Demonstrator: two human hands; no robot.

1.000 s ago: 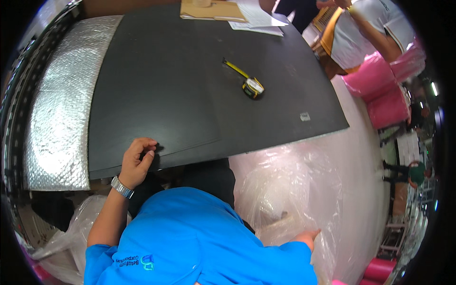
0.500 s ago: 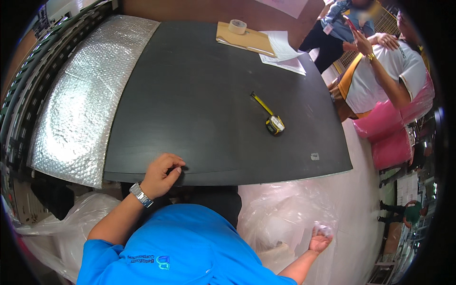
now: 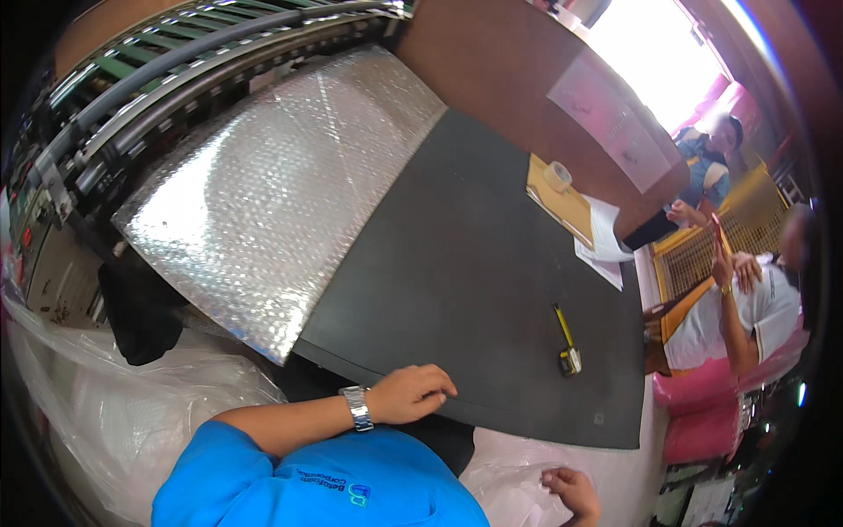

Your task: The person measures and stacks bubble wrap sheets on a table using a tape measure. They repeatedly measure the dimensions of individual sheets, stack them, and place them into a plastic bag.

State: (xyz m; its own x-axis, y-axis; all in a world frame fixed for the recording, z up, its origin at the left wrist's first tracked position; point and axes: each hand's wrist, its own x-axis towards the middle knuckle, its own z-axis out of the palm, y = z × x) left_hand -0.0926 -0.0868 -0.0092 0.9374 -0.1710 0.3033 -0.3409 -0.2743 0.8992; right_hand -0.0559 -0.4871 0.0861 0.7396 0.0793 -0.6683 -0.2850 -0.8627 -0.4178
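My left hand [image 3: 410, 393], with a metal watch [image 3: 357, 407] on its wrist, hovers at the near edge of a dark grey sheet [image 3: 465, 290]. Its fingers are loosely bent and hold nothing that shows. My right hand [image 3: 575, 494] hangs in front of the sheet's near right edge, over crumpled clear plastic film [image 3: 505, 479]. Those fingers are curled but apart, and I see nothing in them. Toward the sheet's right side lies a yellow and black tape measure [image 3: 569, 361], its blade [image 3: 562, 325] partly drawn out.
Silvery bubble wrap [image 3: 281, 167] covers the left side, beside a roller machine [image 3: 176, 97]. A tape roll [image 3: 557, 176] rests on a brown folder [image 3: 571, 211] near white papers [image 3: 604, 230]. Two people stand at the right, one holding a phone [image 3: 716, 230]. Pink wrapped bundles [image 3: 698, 430] stand behind.
My view has turned left, so the sheet looks tilted. My right hand has come in toward the sheet, and its fingers are more curled; a clear, shiny bit by them no longer shows.
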